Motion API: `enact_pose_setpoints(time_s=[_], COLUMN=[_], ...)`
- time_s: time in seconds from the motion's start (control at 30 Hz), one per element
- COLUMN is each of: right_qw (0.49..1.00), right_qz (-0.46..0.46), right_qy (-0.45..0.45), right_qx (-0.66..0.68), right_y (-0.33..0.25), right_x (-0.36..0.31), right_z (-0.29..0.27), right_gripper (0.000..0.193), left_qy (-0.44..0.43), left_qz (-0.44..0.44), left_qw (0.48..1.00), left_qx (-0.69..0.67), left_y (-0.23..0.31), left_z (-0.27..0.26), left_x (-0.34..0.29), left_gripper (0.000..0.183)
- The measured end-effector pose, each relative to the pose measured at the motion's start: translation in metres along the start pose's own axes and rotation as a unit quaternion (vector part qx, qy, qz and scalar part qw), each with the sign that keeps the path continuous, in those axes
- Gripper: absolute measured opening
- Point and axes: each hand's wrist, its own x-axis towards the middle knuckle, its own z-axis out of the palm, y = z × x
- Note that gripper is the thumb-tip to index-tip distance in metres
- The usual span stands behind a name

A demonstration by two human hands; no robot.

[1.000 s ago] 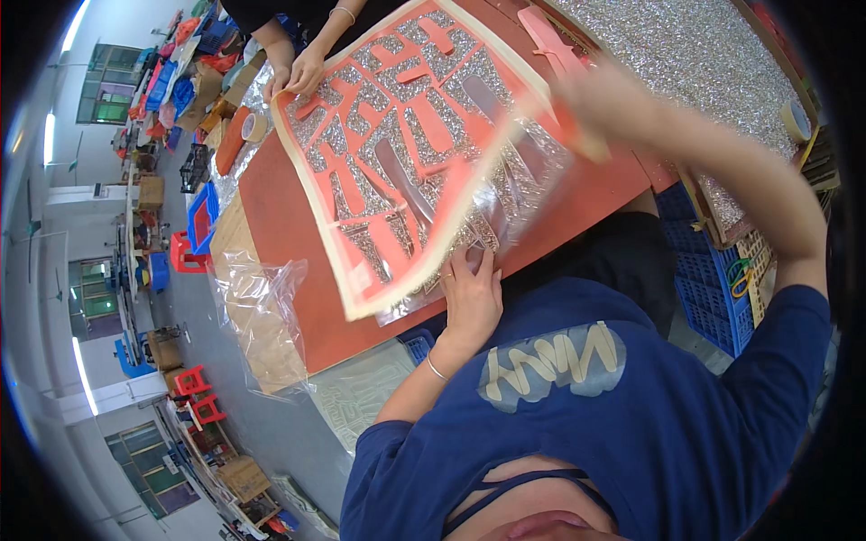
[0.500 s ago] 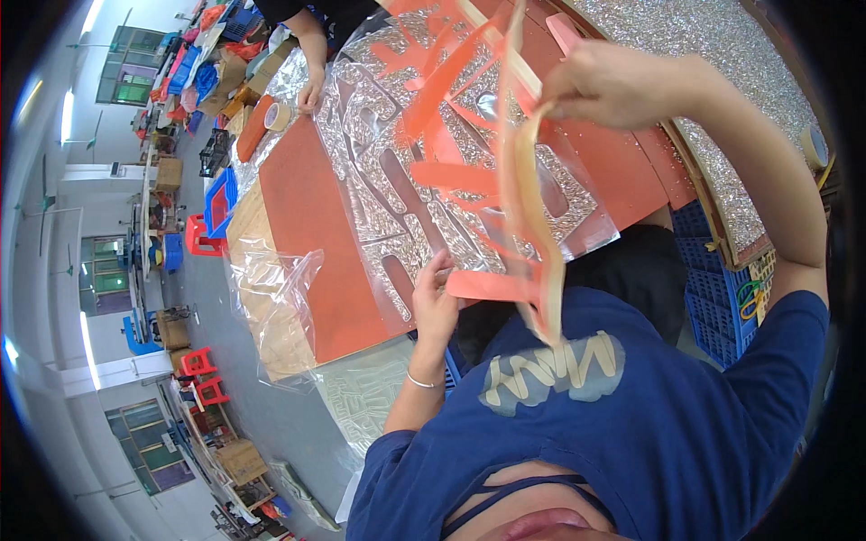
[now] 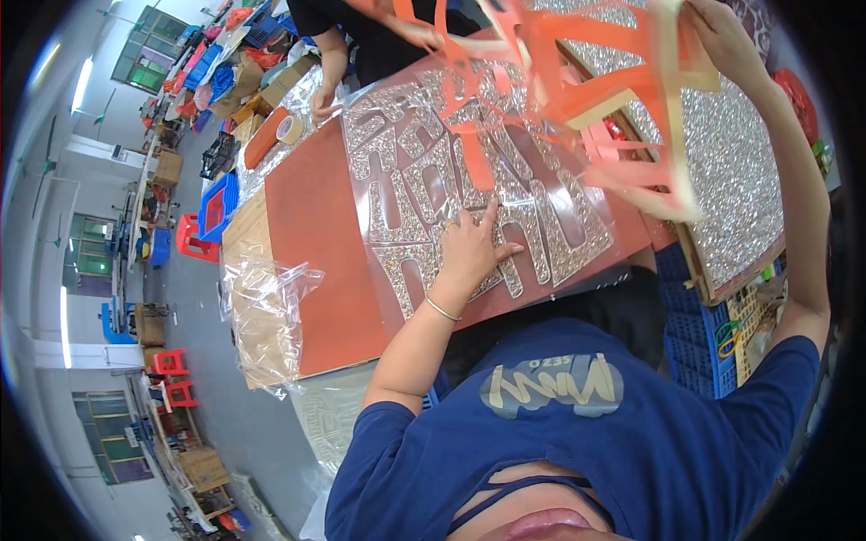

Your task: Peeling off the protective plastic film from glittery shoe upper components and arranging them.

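My right hand (image 3: 722,41), raised at the upper right, grips the pale taped edge of an orange cut-out sheet (image 3: 622,63). The sheet hangs in loose strips and is partly smeared by motion. Below it, my left hand (image 3: 471,248) lies with fingers spread on a clear film carrying silvery glitter pieces (image 3: 424,176). These pieces have long rounded cut-outs, and one orange strip (image 3: 475,160) hangs over them just beyond my left fingers. The film rests on a reddish-brown board (image 3: 311,234).
Across the table, a co-worker's hand (image 3: 325,104) touches the film's far left corner. A tape roll (image 3: 290,130) and crumpled clear plastic (image 3: 266,316) lie at the left. On the right stand a glitter-covered board (image 3: 735,189) and blue crates (image 3: 686,316).
My right hand has lifted the orange sheet up and away to the right, uncovering more glitter pieces. My left hand has left a strip and moved onto the film.
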Motion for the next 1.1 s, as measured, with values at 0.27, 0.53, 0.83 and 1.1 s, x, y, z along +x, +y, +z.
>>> enact_pose_setpoints(time_s=[0.27,0.53,0.83,1.1], right_qw=[0.998,0.987,0.999,0.996], right_qz=[-0.044,-0.059,0.009,-0.011], right_qy=[-0.016,-0.127,-0.037,0.09], right_qx=[0.052,0.072,0.007,0.021], right_y=[-0.004,-0.072,-0.015,0.009], right_x=[-0.009,-0.045,-0.018,0.037], right_z=[0.009,-0.001,-0.003,-0.006], right_gripper=[0.025,0.017,0.016,0.019], left_qy=[0.087,0.27,0.215,0.028], left_qz=[-0.017,-0.106,0.06,0.152], left_qw=[0.988,0.948,0.819,0.981], left_qx=[0.126,-0.127,-0.529,-0.114], left_y=[-0.007,-0.048,0.001,0.07], left_z=[0.018,0.053,0.069,0.037], left_x=[0.026,0.127,0.144,0.107], left_gripper=[0.059,0.037,0.035,0.094])
